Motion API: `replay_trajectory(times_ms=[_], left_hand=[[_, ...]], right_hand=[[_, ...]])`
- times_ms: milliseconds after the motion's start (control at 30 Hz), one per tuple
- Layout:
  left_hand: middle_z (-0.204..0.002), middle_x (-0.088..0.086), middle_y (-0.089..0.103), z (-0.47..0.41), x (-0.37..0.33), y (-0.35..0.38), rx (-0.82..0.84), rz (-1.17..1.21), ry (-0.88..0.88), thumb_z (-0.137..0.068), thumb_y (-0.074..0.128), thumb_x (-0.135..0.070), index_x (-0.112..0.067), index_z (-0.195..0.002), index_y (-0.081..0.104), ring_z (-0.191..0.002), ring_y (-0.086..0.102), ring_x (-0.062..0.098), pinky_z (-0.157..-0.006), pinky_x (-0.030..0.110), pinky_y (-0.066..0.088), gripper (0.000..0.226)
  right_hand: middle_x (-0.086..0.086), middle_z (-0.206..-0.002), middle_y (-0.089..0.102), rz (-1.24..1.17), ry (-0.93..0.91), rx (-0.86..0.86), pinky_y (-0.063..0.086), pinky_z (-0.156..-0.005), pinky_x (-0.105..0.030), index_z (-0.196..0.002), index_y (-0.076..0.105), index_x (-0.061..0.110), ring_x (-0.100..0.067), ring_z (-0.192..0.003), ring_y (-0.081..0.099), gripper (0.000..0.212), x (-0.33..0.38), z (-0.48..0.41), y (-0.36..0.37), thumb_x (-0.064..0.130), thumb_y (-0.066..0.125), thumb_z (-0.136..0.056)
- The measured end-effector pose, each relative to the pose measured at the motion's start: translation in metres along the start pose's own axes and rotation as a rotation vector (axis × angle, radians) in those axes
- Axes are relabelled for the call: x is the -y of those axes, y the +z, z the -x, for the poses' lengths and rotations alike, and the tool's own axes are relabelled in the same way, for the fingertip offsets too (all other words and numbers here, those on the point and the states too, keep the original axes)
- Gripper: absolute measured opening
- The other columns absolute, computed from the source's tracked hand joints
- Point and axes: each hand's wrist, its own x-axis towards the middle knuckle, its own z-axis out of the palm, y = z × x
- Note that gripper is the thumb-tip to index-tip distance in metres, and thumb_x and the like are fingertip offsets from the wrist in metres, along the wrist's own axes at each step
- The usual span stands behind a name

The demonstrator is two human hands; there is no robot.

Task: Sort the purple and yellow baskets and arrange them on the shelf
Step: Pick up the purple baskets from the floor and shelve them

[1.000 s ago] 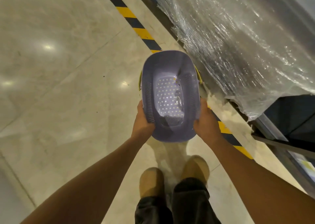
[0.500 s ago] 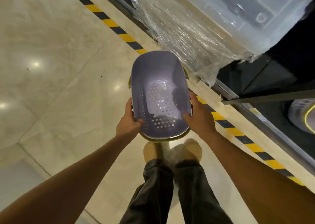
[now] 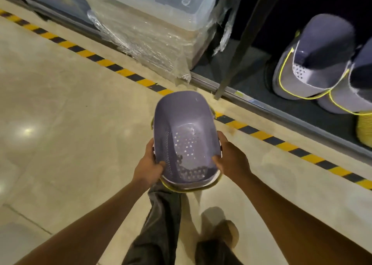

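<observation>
Dim warm light; ceiling lamps glare off the glossy floor [image 3: 60, 123] (left side), shelf [image 3: 281, 79] interior black, edges bowed, slightly motion-blurred.

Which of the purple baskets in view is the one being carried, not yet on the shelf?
The purple basket over the floor, gripped by the left hand and right hand. The other purple baskets already sit nested on the low shelf at right.
</observation>
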Motion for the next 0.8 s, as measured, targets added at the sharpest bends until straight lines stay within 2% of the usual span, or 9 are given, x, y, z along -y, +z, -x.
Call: replay_trajectory(times_ms=[133,200,300,400,467,567,633,733,800], left_hand=[[-0.141,-0.005,0.049,0.029,-0.021,0.062,0.069,-0.048,0.037,-0.084,0.062,-0.032,-0.044,-0.145,0.015,-0.120,0.057,0.028,-0.099,0.045,0.049,0.078],[-0.141,-0.004,0.047,0.041,-0.038,0.090,0.101,-0.055,0.041,-0.092,0.057,-0.018,-0.033,-0.149,0.014,-0.126,0.052,0.029,-0.103,0.042,0.045,0.072],[-0.141,0.003,0.050,0.049,-0.067,0.121,0.117,-0.003,0.110,-0.091,0.055,-0.009,-0.031,-0.150,0.016,-0.124,0.054,0.031,-0.102,0.050,0.046,0.074],[-0.136,-0.002,0.055,0.049,-0.104,0.137,0.104,0.003,0.164,-0.084,0.058,-0.017,-0.035,-0.148,0.018,-0.117,0.059,0.028,-0.098,0.049,0.049,0.077],[-0.135,-0.004,0.056,0.045,-0.131,0.144,0.077,-0.037,0.229,-0.085,0.059,-0.022,-0.034,-0.148,0.018,-0.115,0.060,0.026,-0.097,0.045,0.049,0.076],[-0.131,-0.005,0.058,0.032,-0.173,0.150,0.003,-0.104,0.327,-0.090,0.055,-0.020,-0.036,-0.147,0.021,-0.114,0.059,0.026,-0.091,0.036,0.047,0.068],[-0.130,-0.003,0.059,0.022,-0.204,0.151,-0.064,-0.121,0.398,-0.090,0.053,-0.017,-0.035,-0.147,0.023,-0.113,0.060,0.028,-0.089,0.036,0.048,0.067],[-0.131,0.004,0.060,0.007,-0.246,0.147,-0.188,-0.161,0.466,-0.091,0.050,-0.017,-0.032,-0.150,0.017,-0.110,0.061,0.033,-0.087,0.039,0.049,0.069],[-0.127,0.007,0.061,-0.006,-0.270,0.143,-0.240,-0.144,0.491,-0.092,0.048,-0.017,-0.030,-0.152,0.013,-0.106,0.061,0.034,-0.084,0.040,0.048,0.071]], right_hand=[[-0.003,-0.124,0.062,-0.068,0.100,-0.009,0.047,-0.085,-0.035,-0.144,0.026,0.032,-0.029,-0.107,0.060,0.061,-0.065,0.044,-0.025,0.031,0.054,-0.090],[-0.004,-0.126,0.061,-0.055,0.142,-0.016,0.049,-0.086,-0.038,-0.145,0.023,0.033,-0.029,-0.109,0.060,0.065,-0.092,0.060,-0.038,0.038,0.055,-0.089],[-0.004,-0.133,0.058,-0.053,0.246,-0.069,0.049,-0.092,-0.042,-0.148,0.019,0.032,-0.033,-0.116,0.058,0.069,-0.119,0.075,-0.064,0.043,0.055,-0.091],[-0.011,-0.123,0.063,-0.168,0.346,-0.182,0.049,-0.085,-0.042,-0.139,0.032,0.019,-0.038,-0.107,0.060,0.056,-0.136,0.075,-0.094,0.031,0.056,-0.090],[-0.015,-0.119,0.064,-0.253,0.390,-0.265,0.049,-0.086,-0.045,-0.126,0.043,0.010,-0.040,-0.104,0.060,0.041,-0.141,0.072,-0.115,0.023,0.057,-0.089],[-0.016,-0.117,0.063,-0.392,0.437,-0.376,0.047,-0.087,-0.041,-0.120,0.053,0.004,-0.037,-0.105,0.058,0.033,-0.145,0.064,-0.141,0.019,0.055,-0.091],[-0.014,-0.114,0.063,-0.484,0.410,-0.433,0.045,-0.083,-0.038,-0.123,0.052,0.008,-0.036,-0.102,0.058,0.033,-0.146,0.057,-0.154,0.015,0.053,-0.090],[-0.005,-0.108,0.064,-0.611,0.333,-0.481,0.045,-0.079,-0.034,-0.133,0.043,0.024,-0.028,-0.090,0.057,0.049,-0.143,0.033,-0.173,0.011,0.051,-0.086],[-0.001,-0.106,0.063,-0.669,0.319,-0.506,0.044,-0.077,-0.034,-0.137,0.039,0.029,-0.026,-0.088,0.057,0.055,-0.139,0.009,-0.188,0.010,0.049,-0.086]])
